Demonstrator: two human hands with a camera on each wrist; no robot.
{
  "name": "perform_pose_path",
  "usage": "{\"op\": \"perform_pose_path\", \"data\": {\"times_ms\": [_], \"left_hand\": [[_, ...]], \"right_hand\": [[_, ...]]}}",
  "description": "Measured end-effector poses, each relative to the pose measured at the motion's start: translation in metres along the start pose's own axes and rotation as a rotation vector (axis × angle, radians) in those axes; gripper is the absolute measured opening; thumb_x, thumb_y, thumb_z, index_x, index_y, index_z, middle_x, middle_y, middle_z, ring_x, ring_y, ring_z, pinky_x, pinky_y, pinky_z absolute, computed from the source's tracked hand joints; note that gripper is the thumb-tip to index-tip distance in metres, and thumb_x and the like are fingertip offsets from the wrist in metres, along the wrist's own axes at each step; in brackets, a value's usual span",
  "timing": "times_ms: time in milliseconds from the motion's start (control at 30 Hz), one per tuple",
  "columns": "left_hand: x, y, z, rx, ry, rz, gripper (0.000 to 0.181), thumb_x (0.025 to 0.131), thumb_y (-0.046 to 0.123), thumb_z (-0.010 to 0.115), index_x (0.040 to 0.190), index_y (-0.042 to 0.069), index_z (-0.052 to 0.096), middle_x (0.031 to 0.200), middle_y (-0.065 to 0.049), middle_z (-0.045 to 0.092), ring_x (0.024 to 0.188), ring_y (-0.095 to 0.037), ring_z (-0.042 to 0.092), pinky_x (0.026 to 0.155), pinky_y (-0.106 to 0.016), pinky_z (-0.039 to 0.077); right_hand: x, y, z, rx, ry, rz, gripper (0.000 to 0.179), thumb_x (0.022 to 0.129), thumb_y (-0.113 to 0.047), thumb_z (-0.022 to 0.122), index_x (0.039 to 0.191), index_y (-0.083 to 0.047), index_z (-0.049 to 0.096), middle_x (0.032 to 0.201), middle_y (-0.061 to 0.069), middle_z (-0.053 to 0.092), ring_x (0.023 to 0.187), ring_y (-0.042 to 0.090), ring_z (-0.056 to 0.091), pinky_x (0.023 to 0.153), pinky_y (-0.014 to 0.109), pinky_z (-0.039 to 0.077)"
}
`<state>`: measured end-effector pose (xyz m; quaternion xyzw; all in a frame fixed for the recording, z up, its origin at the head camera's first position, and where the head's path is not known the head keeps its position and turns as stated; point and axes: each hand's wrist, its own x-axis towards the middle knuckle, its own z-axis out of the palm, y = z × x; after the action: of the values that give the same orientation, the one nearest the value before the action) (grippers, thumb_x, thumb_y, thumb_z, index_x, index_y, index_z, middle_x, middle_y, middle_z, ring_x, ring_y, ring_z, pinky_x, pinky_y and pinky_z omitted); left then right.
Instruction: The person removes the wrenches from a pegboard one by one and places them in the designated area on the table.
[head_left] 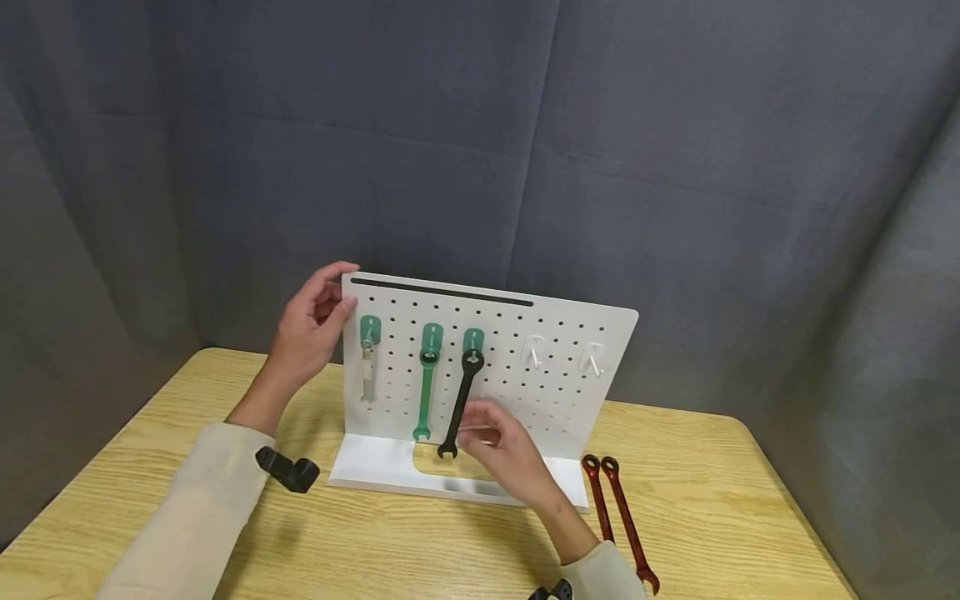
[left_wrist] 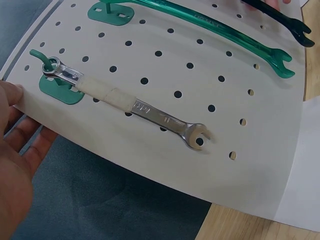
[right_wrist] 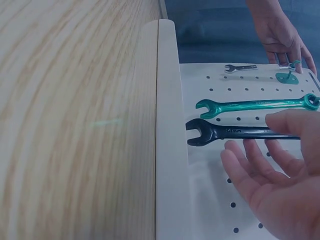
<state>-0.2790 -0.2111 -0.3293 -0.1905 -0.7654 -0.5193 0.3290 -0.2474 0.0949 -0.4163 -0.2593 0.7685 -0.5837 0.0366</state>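
Left hand [head_left: 303, 329] pinches the white perforated pegboard [head_left: 551, 396] at its left edge; right hand [head_left: 506, 454] (fingers loose, I notice) beside the pegboard's black metal wrench [head_left: 461, 406].

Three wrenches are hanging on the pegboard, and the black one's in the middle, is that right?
Not quite: the head view shows the green wrench in the middle, with the black wrench to its right. Three do hang on the pegboard.

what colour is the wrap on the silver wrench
The wrap is cream, clearest in the left wrist view.
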Motion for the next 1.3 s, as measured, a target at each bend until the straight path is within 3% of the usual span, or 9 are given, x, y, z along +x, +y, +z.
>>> {"op": "perform_pose_path", "data": {"times_ms": [233, 367, 500, 667, 767, 1000, 1300], "left_hand": [[-0.003, 0.016, -0.001, -0.003, -0.005, -0.002, 0.041, 0.103, -0.006, 0.056, 0.143, 0.001, 0.052, 0.094, -0.018, 0.053, 0.074, -0.018, 0.045, 0.066, -0.023, 0.037], [-0.001, 0.007, -0.003, -0.013, -0.007, -0.004, 0.042, 0.104, -0.002, 0.058, 0.144, 0.006, 0.053, 0.093, -0.013, 0.054, 0.072, -0.019, 0.046, 0.065, -0.025, 0.037], [0.001, -0.006, -0.003, -0.025, -0.003, 0.004, 0.042, 0.104, 0.003, 0.06, 0.144, 0.013, 0.055, 0.093, -0.009, 0.054, 0.071, -0.02, 0.047, 0.064, -0.026, 0.038], [-0.001, -0.004, -0.002, -0.014, -0.003, 0.0, 0.044, 0.103, 0.002, 0.061, 0.145, 0.012, 0.055, 0.095, -0.01, 0.054, 0.074, -0.019, 0.047, 0.065, -0.025, 0.038], [-0.002, -0.004, -0.002, -0.01, 0.002, -0.012, 0.045, 0.103, 0.002, 0.061, 0.146, 0.013, 0.054, 0.096, -0.01, 0.054, 0.075, -0.019, 0.047, 0.066, -0.025, 0.038], [-0.002, -0.005, -0.002, -0.024, 0.007, -0.017, 0.044, 0.103, 0.002, 0.061, 0.145, 0.012, 0.055, 0.095, -0.011, 0.054, 0.075, -0.019, 0.047, 0.066, -0.025, 0.038], [-0.001, -0.003, -0.001, -0.03, 0.004, -0.009, 0.042, 0.104, 0.002, 0.06, 0.144, 0.012, 0.055, 0.093, -0.011, 0.052, 0.071, -0.019, 0.045, 0.064, -0.026, 0.037]], "right_hand": [[0.001, -0.001, 0.002, 0.026, -0.018, 0.017, 0.031, 0.095, -0.002, 0.071, 0.125, -0.002, 0.062, 0.117, 0.014, 0.068, 0.11, 0.032, 0.066, 0.093, 0.035, 0.052], [0.003, -0.002, 0.006, 0.014, -0.006, 0.011, 0.026, 0.096, -0.009, 0.073, 0.119, -0.003, 0.063, 0.111, 0.011, 0.068, 0.106, 0.028, 0.065, 0.091, 0.035, 0.051], [0.005, -0.004, 0.011, 0.014, 0.005, 0.013, 0.02, 0.098, -0.016, 0.072, 0.113, -0.005, 0.064, 0.105, 0.009, 0.068, 0.098, 0.032, 0.066, 0.086, 0.039, 0.052], [0.004, -0.003, 0.015, 0.092, 0.003, 0.034, 0.016, 0.1, -0.009, 0.068, 0.111, 0.0, 0.061, 0.103, 0.012, 0.066, 0.095, 0.045, 0.067, 0.088, 0.053, 0.054], [0.004, -0.002, 0.017, 0.146, -0.01, 0.038, 0.014, 0.099, -0.003, 0.065, 0.11, 0.004, 0.059, 0.101, 0.012, 0.064, 0.095, 0.048, 0.067, 0.088, 0.054, 0.054], [0.0, -0.003, 0.015, 0.237, -0.036, 0.06, 0.011, 0.098, 0.002, 0.06, 0.108, 0.008, 0.058, 0.101, 0.012, 0.06, 0.088, 0.025, 0.069, 0.081, 0.047, 0.058], [-0.006, -0.008, 0.014, 0.235, -0.014, 0.077, 0.011, 0.098, 0.003, 0.058, 0.108, 0.006, 0.057, 0.102, 0.011, 0.057, 0.084, 0.021, 0.067, 0.077, 0.045, 0.059]]}}
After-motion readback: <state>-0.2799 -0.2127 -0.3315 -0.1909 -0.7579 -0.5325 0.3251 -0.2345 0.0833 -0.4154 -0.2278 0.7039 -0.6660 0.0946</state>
